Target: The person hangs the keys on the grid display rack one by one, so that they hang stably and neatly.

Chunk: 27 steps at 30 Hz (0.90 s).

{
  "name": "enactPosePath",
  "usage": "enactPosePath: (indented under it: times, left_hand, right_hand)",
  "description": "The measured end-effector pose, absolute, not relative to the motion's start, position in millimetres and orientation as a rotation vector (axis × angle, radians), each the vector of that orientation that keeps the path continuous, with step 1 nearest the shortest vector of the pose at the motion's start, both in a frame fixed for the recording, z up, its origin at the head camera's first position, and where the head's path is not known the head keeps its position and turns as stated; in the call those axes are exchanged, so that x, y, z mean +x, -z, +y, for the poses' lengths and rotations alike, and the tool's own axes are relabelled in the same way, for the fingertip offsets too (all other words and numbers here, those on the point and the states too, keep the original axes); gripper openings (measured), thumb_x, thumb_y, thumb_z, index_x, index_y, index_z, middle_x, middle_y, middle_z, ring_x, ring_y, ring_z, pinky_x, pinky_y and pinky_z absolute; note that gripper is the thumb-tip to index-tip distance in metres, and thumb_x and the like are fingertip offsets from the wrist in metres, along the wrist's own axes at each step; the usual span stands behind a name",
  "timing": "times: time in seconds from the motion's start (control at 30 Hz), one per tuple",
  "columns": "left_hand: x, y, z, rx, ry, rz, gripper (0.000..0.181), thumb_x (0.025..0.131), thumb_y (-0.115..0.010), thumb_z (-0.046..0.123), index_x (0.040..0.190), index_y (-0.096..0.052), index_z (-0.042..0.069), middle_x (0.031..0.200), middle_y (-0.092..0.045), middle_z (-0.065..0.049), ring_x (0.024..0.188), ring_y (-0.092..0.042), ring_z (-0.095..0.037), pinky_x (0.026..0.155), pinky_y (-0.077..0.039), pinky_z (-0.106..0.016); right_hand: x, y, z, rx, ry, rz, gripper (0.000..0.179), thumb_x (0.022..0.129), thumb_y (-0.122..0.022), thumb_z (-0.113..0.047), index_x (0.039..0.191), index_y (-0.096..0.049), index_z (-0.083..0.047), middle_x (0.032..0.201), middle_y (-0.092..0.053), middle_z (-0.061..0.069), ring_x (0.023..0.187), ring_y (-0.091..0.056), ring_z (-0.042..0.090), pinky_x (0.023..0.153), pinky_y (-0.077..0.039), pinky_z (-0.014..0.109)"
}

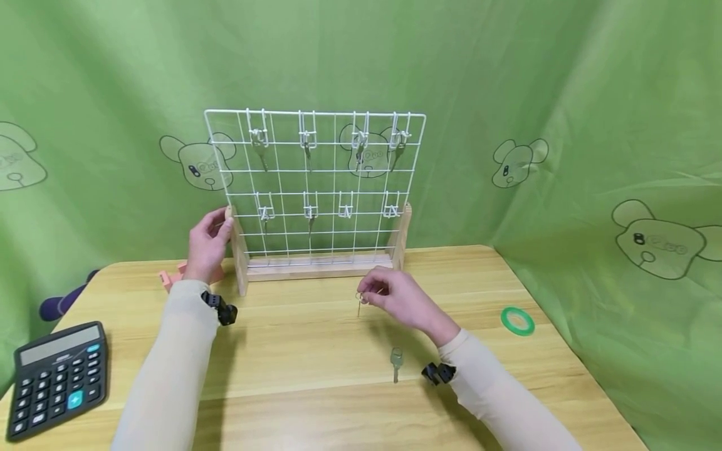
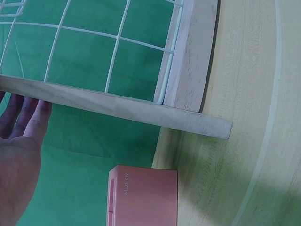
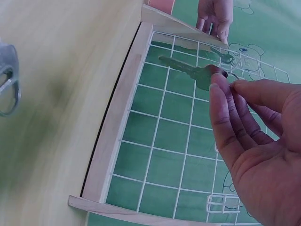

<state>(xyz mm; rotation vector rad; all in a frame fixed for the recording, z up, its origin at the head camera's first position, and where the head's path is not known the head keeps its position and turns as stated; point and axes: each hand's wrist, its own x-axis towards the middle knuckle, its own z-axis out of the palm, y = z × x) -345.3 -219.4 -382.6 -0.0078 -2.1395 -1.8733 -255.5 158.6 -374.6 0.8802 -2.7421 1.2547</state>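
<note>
In the head view my right hand [image 1: 397, 297] pinches a small key [image 1: 358, 308] by its ring, above the table and in front of the rack. The right wrist view shows the blade of this key [image 3: 181, 67] pointing away from the fingertips. My left hand [image 1: 207, 244] holds the upper end of the left wooden post [image 1: 239, 257] of a white wire grid rack [image 1: 334, 170]. White hooks [image 1: 307, 139] sit on the grid in two rows; keys hang on the upper ones and on the two at lower left. Another key [image 1: 397, 358] lies on the table below my right hand.
A black calculator [image 1: 59, 376] lies at the left front. Behind my left wrist is a pink box-like object [image 2: 146, 195]. A green tape roll [image 1: 517, 321] lies at the right. Green cloth [image 1: 316, 56] hangs behind the wooden table [image 1: 304, 363].
</note>
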Motion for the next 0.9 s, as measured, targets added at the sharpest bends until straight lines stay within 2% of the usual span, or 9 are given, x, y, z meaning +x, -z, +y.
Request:
enactPosePath:
  times: [0.4,0.6,0.9]
  left_hand:
    - [-343.6,380.6,-217.3,-0.001,1.874,-2.14,0.05,0.101,-0.055,0.026,0.146,-0.043,0.008,0.145,-0.046,-0.014,0.131,-0.045,-0.026,0.106,-0.043,-0.031]
    - [-343.9,380.4,-217.6,0.004,1.866,-2.147,0.051,0.101,-0.055,0.027,0.147,-0.043,0.009,0.145,-0.046,-0.013,0.13,-0.046,-0.025,0.106,-0.043,-0.032]
    - [-343.6,381.7,-218.1,0.016,1.869,-2.15,0.051,0.101,-0.055,0.027,0.147,-0.042,0.01,0.146,-0.046,-0.013,0.13,-0.045,-0.025,0.106,-0.043,-0.031]
  right_hand:
    - [-272.9,363.1,155.7,0.826,-1.324,-2.7,0.009,0.091,-0.068,-0.002,0.1,-0.069,-0.003,0.091,-0.066,0.004,0.082,-0.064,0.02,0.072,-0.058,0.03]
    - [-280.4,358.7,150.5,0.821,-1.348,-2.659,0.009,0.09,-0.069,-0.003,0.099,-0.069,-0.004,0.09,-0.066,0.004,0.08,-0.064,0.019,0.071,-0.058,0.031]
    - [-285.3,354.7,147.2,0.735,-1.443,-2.646,0.011,0.091,-0.067,-0.001,0.1,-0.068,-0.006,0.092,-0.065,0.004,0.083,-0.064,0.022,0.075,-0.059,0.038]
